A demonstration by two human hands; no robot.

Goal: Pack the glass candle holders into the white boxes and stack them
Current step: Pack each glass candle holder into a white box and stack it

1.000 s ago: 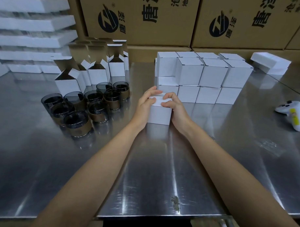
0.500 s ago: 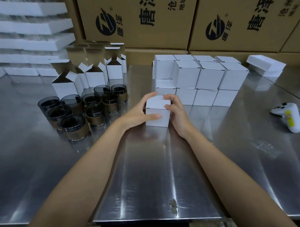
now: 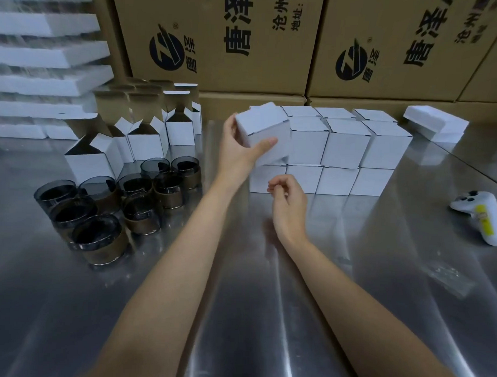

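My left hand (image 3: 237, 151) grips a closed white box (image 3: 265, 129), tilted and lifted in front of the left end of the stack of closed white boxes (image 3: 344, 143). Below it, over the steel table (image 3: 266, 301), my right hand (image 3: 289, 206) hovers with loosely curled fingers and holds nothing. Several dark glass candle holders (image 3: 100, 211) with brown bands stand in a cluster at the left. Behind them are several open white boxes (image 3: 142, 139) with their flaps up.
Large brown cartons (image 3: 246, 41) line the back of the table. Stacked white foam sheets (image 3: 46, 57) lie at the far left. A flat white pack (image 3: 437, 124) sits at the back right, and a white controller (image 3: 480, 216) lies at the right edge.
The closed box was on the table between both hands. My left hand has lifted it up toward the stack's left end, and my right hand has let go of it.
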